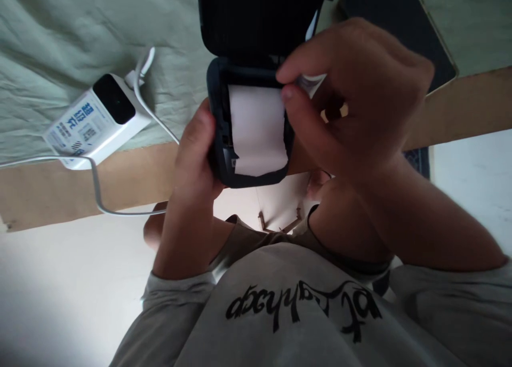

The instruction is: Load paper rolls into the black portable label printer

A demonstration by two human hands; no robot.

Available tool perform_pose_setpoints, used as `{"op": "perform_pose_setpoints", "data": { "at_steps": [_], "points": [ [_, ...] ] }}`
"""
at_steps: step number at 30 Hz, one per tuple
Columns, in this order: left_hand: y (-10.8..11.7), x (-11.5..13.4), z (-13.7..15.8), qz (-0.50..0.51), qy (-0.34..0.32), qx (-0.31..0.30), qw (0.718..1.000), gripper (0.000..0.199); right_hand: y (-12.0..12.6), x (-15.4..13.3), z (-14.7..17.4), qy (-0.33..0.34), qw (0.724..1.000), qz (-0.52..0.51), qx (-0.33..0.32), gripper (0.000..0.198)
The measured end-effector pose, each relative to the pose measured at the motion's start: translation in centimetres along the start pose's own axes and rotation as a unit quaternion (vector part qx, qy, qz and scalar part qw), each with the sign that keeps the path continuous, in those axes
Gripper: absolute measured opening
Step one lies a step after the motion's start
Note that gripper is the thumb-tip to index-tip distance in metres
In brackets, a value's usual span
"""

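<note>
**Paper [260,129] Lies in Open Case [218,84]**

Our left hand [197,151] grips the case near the wooden edge [132,175]; our right hand [360,89], pinched nearly closed, is at the paper's corner, its hold unclear. We seem to be settling the paper; the next move calls for delicacy.

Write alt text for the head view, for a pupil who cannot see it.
A person's left hand holds a small dark device, its lid open and white paper inside; the right hand is at its right rim. A white box lies at left, partly on green cloth.
</note>
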State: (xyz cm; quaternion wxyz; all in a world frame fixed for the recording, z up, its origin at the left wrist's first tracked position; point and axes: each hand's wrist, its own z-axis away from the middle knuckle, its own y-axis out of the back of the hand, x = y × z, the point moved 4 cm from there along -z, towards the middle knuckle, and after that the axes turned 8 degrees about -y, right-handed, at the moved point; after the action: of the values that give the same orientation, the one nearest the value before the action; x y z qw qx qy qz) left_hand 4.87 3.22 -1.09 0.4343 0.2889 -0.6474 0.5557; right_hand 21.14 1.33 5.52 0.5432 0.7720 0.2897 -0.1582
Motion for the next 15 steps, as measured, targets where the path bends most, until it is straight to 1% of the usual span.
{"op": "perform_pose_setpoints", "data": {
  "at_steps": [1,2,4,6,8,10,13,15],
  "points": [
    [0.0,0.1,0.2,-0.007,0.000,-0.007,1.000,0.039,-0.2,-0.2,-0.1,0.004,1.000,0.026,0.004,0.032],
    [0.1,0.2,0.3,-0.018,0.002,-0.011,1.000,0.038,-0.5,-0.3,-0.2,-0.007,0.998,0.058,-0.008,0.034],
    [0.2,0.3,0.5,-0.051,0.002,-0.010,0.999,0.037,-1.1,-0.2,-0.4,-0.052,0.989,0.122,-0.059,0.038],
    [0.2,0.5,0.5,-0.087,-0.016,-0.013,0.996,0.037,-1.6,-0.2,-0.5,-0.088,0.975,0.166,-0.116,0.040],
    [0.1,0.6,0.3,-0.116,-0.030,-0.018,0.993,0.037,-1.7,-0.4,-0.5,-0.091,0.968,0.183,-0.144,0.040],
    [0.0,0.6,0.1,-0.128,-0.029,-0.012,0.991,0.037,-1.5,-0.6,-0.6,-0.084,0.964,0.193,-0.161,0.037],
    [0.4,0.5,-0.1,-0.122,-0.012,0.010,0.992,0.040,-1.3,-0.5,-0.6,-0.080,0.958,0.200,-0.192,0.032],
    [0.5,0.4,-0.1,-0.127,0.002,-0.006,0.992,0.042,-1.5,-0.4,-0.7,-0.081,0.952,0.199,-0.218,0.032]
  ]
}}
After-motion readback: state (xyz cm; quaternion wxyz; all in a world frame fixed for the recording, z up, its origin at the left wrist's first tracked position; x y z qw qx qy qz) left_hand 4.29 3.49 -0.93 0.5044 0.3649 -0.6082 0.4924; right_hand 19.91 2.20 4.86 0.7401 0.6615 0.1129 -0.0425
